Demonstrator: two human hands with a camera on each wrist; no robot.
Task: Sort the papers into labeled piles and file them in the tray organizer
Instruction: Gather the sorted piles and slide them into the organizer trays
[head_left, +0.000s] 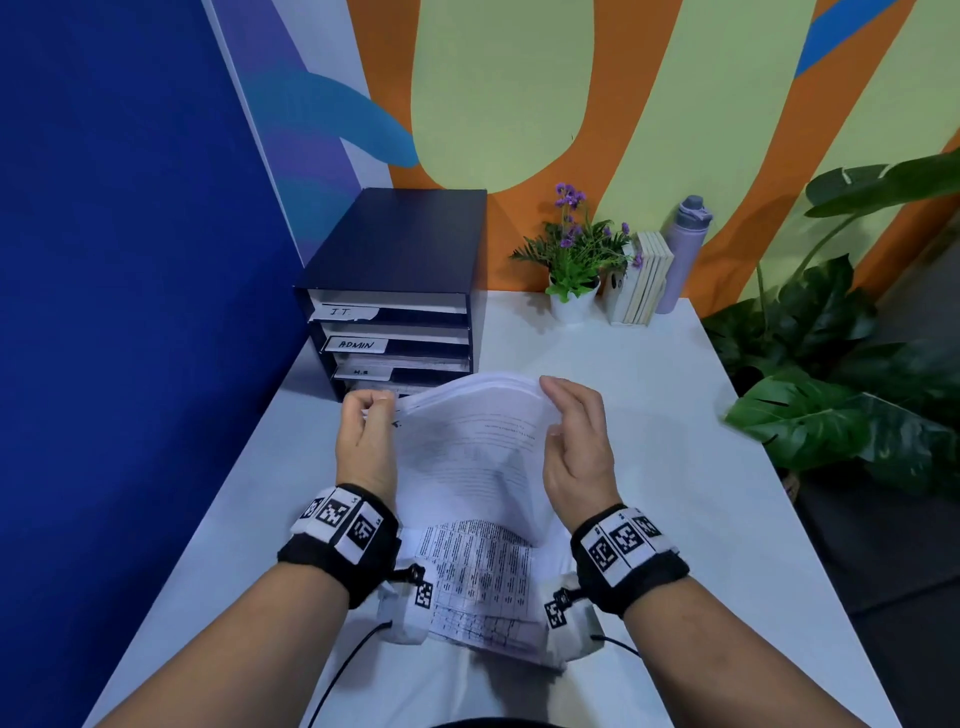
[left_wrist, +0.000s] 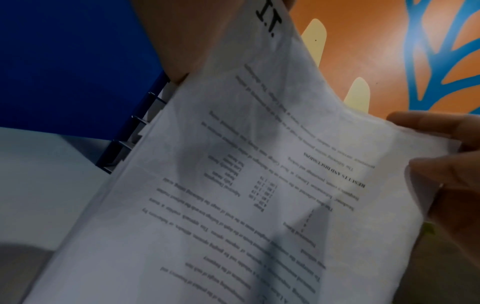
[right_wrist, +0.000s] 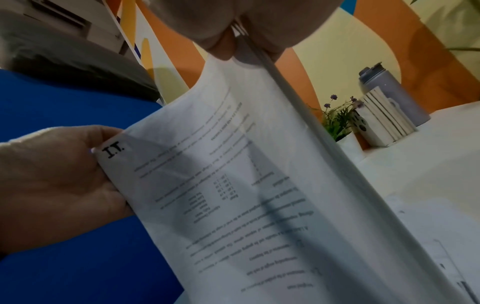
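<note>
I hold a thin stack of printed papers (head_left: 467, 447) lifted and bowed above the white table (head_left: 649, 493), just in front of the dark tray organizer (head_left: 395, 244). My left hand (head_left: 376, 410) pinches its far left corner, where "I.T." is written on the top sheet (left_wrist: 267, 22). My right hand (head_left: 553, 410) pinches the stack's far right corner. The organizer's slots carry labels reading I.T. (head_left: 343, 312), ADMIN (head_left: 356, 344) and H.R. (head_left: 361, 372). In the right wrist view the stack (right_wrist: 233, 185) hangs from my right fingers (right_wrist: 221, 45). Another sheet with a printed table (head_left: 478, 582) lies on the table under my wrists.
A blue partition (head_left: 130, 312) borders the table on the left, with the organizer against it. At the back stand a small potted flower (head_left: 574, 260), a few books (head_left: 644, 280) and a lilac bottle (head_left: 685, 249). A large leafy plant (head_left: 831, 395) crowds the right edge.
</note>
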